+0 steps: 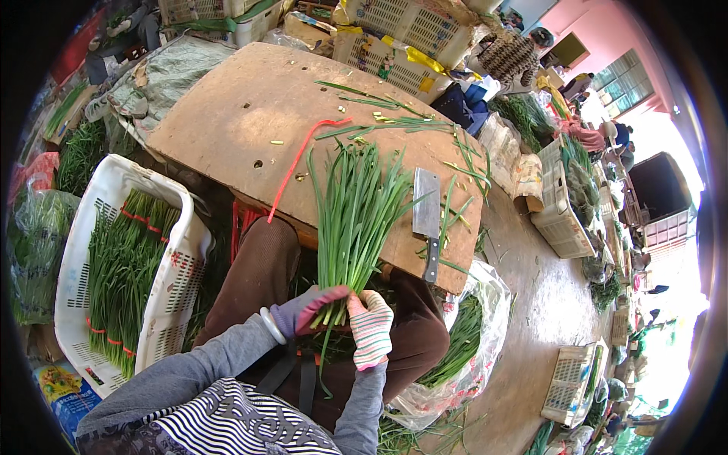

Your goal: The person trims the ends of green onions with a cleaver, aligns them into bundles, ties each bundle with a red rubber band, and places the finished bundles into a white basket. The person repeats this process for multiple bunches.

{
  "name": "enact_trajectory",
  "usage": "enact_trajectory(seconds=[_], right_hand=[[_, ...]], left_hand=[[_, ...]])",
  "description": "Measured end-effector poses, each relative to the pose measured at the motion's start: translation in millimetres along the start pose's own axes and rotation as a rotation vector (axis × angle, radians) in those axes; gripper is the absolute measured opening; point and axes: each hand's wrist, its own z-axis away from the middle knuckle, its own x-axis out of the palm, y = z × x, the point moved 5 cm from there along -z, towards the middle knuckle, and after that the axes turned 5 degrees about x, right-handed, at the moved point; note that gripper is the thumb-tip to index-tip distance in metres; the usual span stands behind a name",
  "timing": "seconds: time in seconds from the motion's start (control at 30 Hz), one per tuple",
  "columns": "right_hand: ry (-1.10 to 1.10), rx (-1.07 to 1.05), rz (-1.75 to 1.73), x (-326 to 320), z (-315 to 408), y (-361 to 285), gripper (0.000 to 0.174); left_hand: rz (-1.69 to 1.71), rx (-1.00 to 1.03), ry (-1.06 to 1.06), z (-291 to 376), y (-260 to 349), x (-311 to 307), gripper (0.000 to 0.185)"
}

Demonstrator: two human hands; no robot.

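My left hand (pixel 310 310), in a purple and pink glove, is closed round the pale stem end of a bunch of green garlic chives (pixel 355 210). At the right side of the same stems is my right hand (pixel 369 327), in a striped knit glove, its fingertips touching them; whether it grips any stem is unclear. The leaves fan out over the near edge of a wooden board (pixel 227 114). A cleaver (pixel 426 210) with a black handle lies right of the bunch. A red tie strip (pixel 301 159) lies left of it. Loose leaves and cut stem bits are scattered on the board.
A white plastic crate (pixel 185 227) of chive bundles with red ties stands at the left. An open plastic bag (pixel 495 318) of chives sits on the floor at the right. Stacked crates (pixel 392 51) stand behind the board. Other people and more crates are farther right.
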Motion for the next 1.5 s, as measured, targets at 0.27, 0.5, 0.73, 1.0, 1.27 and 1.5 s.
enact_trajectory(seconds=[0.27,0.5,0.73,1.0,1.27,1.5], right_hand=[[0.025,0.125,-0.477,-33.8,32.2,-36.8,0.007],[-0.262,0.105,0.115,-33.2,39.7,-9.8,0.028],[-0.439,0.364,-0.213,12.3,88.2,13.0,0.028],[-0.878,0.162,0.388,20.1,149.6,17.9,0.026],[0.002,0.612,0.319,-165.9,136.6,45.4,0.029],[-0.068,-0.113,0.505,-62.9,36.2,-17.5,0.034]], left_hand=[[0.19,-0.037,0.126,-15.9,-12.3,-5.3,0.027],[0.264,-0.037,0.025,-20.1,-10.7,-5.1,0.039],[0.317,-0.062,-0.052,-21.8,-7.3,-6.6,0.043],[0.245,-0.056,0.011,-23.5,-5.8,-9.6,0.036],[0.23,-0.044,-0.061,-17.2,0.1,-5.2,0.039],[0.05,0.047,-0.01,-11.5,2.2,-15.1,0.038]])
